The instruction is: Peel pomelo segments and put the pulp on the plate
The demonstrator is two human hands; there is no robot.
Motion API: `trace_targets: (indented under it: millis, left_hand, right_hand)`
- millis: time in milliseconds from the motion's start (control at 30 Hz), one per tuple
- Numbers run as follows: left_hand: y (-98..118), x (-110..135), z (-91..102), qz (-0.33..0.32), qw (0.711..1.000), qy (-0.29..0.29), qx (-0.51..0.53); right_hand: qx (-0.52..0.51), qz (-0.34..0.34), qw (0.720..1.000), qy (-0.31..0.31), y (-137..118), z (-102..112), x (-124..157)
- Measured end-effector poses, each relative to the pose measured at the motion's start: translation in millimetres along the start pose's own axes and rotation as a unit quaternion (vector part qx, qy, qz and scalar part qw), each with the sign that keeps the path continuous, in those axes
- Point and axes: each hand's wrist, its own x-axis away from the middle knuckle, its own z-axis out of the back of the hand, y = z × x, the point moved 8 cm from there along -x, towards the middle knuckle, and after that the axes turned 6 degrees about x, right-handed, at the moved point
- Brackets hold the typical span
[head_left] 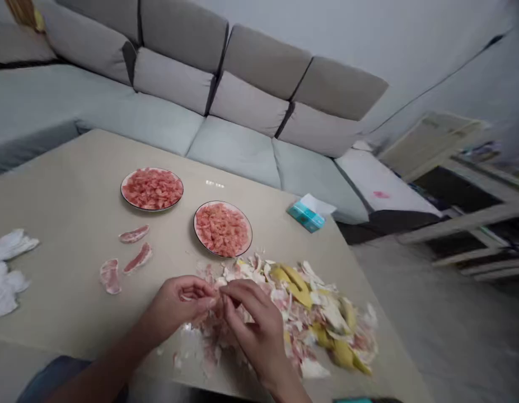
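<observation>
Pink citrus scraps (280, 296), tangled with white pith and curled yellow rind (299, 288), are lying under and right of the fingers. Left hand (179, 305) and right hand (259, 322) are meeting at the fingertips; too blurry to tell what they're gripping, if anything. Three membrane-covered pink segments (138, 258) are sitting further left, probably what's left. Beyond, two round dark-rimmed white plates (246, 218) are already holding loose pink flesh (223, 229), so mostly done, I'm guessing.

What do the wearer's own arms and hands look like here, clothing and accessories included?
The left hand and right hand are ungloved, with no ring visible. The left forearm and right forearm show no sleeve, watch or bracelet. Dark blue cloth shows beside the left forearm; which garment is unclear.
</observation>
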Motion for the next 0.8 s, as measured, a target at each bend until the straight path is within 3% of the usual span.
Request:
trace_targets:
  millis: [167,333,433,533,633,700,800]
  left_hand:
    - [-5.9,-4.0,5.1,0.031,0.999,0.018,0.027]
    - [-19.7,-3.3,6.9,0.068,0.995,0.001,0.078]
    - [-19.5,-3.5,1.3,0.072,0.990,-0.044,0.114]
    - [-18.6,-2.5,-5.6,0.085,0.979,-0.093,0.161]
    - [-21.5,1.7,-12.8,0.124,0.962,-0.135,0.204]
    - [-23.3,5.7,-17.9,0.149,0.952,-0.160,0.212]
    - [-19.6,7.9,-20.9,0.138,0.958,-0.169,0.186]
  right_hand:
    - [0.009,-0.077,0.997,0.027,17.4,10.4,-2.4]
    - [0.002,-0.157,0.983,-0.092,32.9,-7.7,0.6]
    - [-0.037,-0.151,0.978,-0.136,34.6,-17.9,1.6]
    - [-0.097,-0.168,0.974,-0.117,38.5,-20.5,0.6]
    - [-0.227,-0.224,0.943,-0.097,44.2,-26.7,2.5]
    - [-0.296,-0.219,0.924,-0.105,40.6,-31.5,2.2]
    - [-0.298,-0.189,0.930,-0.106,34.5,-30.9,-0.7]
